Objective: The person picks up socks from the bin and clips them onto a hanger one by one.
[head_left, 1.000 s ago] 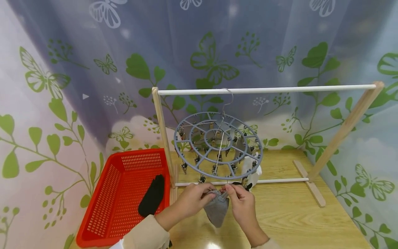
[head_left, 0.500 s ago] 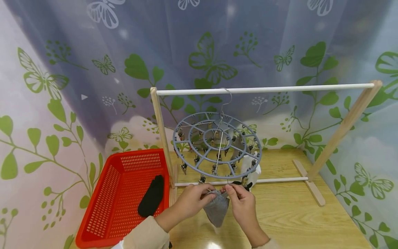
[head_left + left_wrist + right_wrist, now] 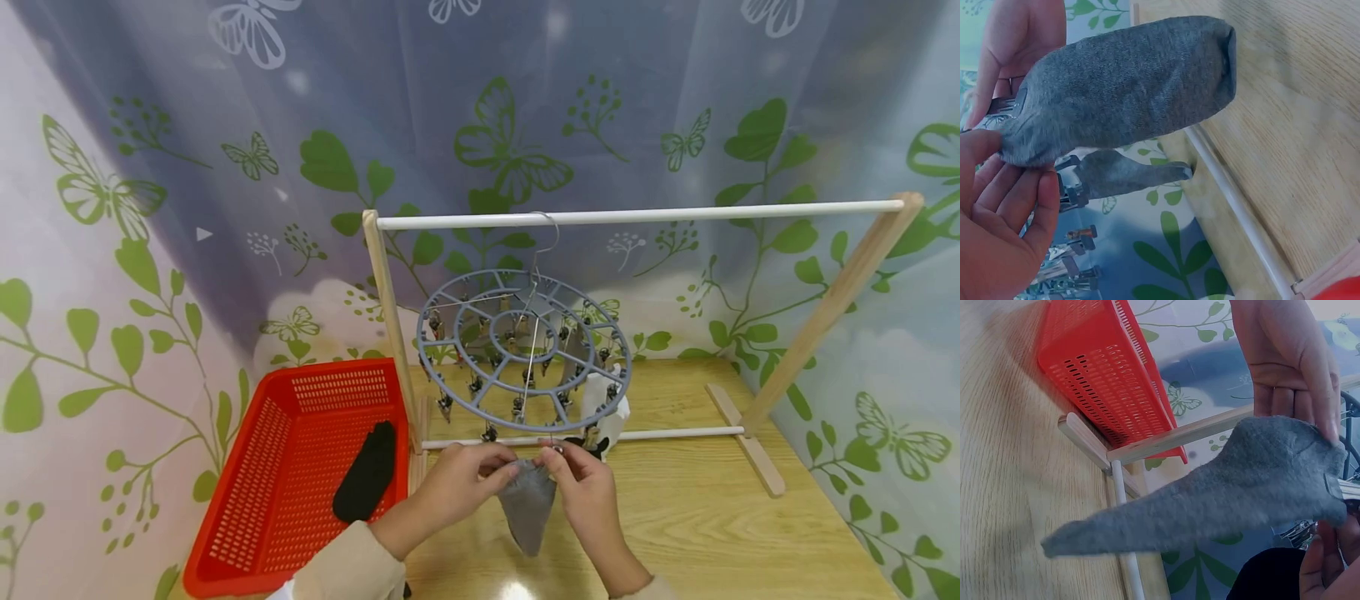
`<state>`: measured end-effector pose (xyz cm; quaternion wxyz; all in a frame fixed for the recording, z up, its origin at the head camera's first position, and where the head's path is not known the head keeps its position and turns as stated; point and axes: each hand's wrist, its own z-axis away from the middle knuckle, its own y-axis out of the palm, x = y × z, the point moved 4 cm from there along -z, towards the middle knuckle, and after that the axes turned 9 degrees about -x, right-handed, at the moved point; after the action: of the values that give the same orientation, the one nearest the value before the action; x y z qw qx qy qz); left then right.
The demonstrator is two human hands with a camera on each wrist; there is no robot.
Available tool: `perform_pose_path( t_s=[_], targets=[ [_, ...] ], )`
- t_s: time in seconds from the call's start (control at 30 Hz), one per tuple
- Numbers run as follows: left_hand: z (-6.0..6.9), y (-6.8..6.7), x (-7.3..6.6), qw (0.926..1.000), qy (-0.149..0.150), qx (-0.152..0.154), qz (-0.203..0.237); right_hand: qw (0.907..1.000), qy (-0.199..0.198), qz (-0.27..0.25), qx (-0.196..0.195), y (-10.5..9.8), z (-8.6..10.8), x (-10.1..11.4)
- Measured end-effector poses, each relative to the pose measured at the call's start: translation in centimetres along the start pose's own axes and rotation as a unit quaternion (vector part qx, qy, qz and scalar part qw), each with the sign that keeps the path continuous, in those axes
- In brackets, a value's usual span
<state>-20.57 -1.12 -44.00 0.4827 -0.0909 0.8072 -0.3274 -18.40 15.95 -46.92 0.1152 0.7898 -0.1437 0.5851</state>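
A grey sock (image 3: 528, 504) hangs toe down between my two hands, below the front rim of the round clip hanger (image 3: 486, 414). With thumb and fingers, my left hand (image 3: 461, 487) pinches the sock's left upper edge. My right hand (image 3: 588, 487) holds a clothes peg (image 3: 1007, 107) at the sock's other upper corner. In the right wrist view the peg's jaws bite the cuff. Part of the peg is hidden by the fingers.
A red basket (image 3: 225, 533) with a black sock (image 3: 367, 475) in it stands left. The hanger hooks over the white rod (image 3: 645, 218) of a wooden rack. Several pegs dangle from it, and a white sock (image 3: 615, 425) hangs at its right.
The grey sock's lower end has swung slightly right and down, and its cuff looks less bunched. The fingers of my right hand have shifted a little at the peg; the black sock stays put.
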Motion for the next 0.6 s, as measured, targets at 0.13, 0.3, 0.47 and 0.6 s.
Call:
perform_pose_path(
  t_s=[0.13,0.3,0.47,0.6],
  targets=[
    [0.4,-0.5,0.3,0.9997,0.009,-0.024,-0.001,0.9998,-0.003,-0.014,-0.015,-0.2,0.0,-0.2],
    [0.8,-1.8,0.4,0.9970,0.029,-0.071,0.005,0.9993,-0.015,-0.014,-0.030,-0.5,-0.1,-0.4],
    [1.3,-4.3,-0.1,0.9658,0.159,-0.204,0.009,0.9993,-0.010,-0.007,-0.036,-0.7,-0.2,-0.6],
    [1.4,-6.9,-0.5,0.9183,0.224,-0.325,-0.023,0.9990,-0.014,-0.010,-0.041,-0.7,-0.2,-0.6]
  ],
)
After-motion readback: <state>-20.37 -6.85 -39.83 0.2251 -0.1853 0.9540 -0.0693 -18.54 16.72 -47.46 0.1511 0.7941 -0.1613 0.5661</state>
